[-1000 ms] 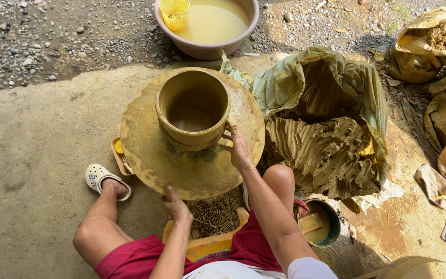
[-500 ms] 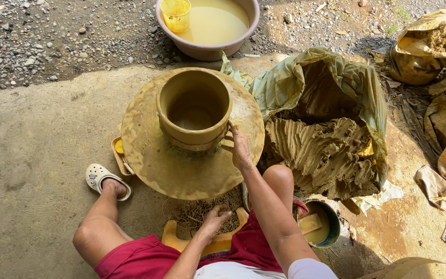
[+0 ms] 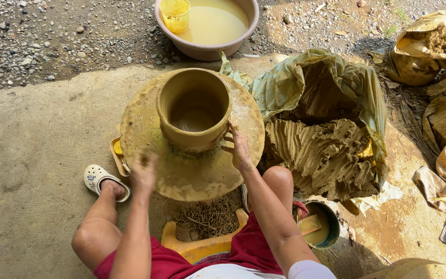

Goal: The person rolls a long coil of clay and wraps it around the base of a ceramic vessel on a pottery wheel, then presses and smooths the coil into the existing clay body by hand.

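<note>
A wide, round clay pot (image 3: 194, 108) with thick, smooth, wet walls stood in the upper middle of the frame on a flat, mud-caked round wheel (image 3: 192, 170). The right hand (image 3: 238, 147) lay open, its clay-smeared fingers spread against the pot's lower right wall. The left hand (image 3: 144, 173) hovered over the wheel's lower left rim, blurred, so I could not tell whether it was open or closed. At right, a ridged, scraped mass of raw clay (image 3: 321, 155) sat in crumpled greenish plastic sheeting (image 3: 295, 82). At top, a smooth round basin (image 3: 207, 49) held cloudy yellowish water with a small yellow cup (image 3: 175, 13). A heap of thin clay trimmings (image 3: 210, 217) lay below the wheel on the rough concrete ground (image 3: 32, 134)
</note>
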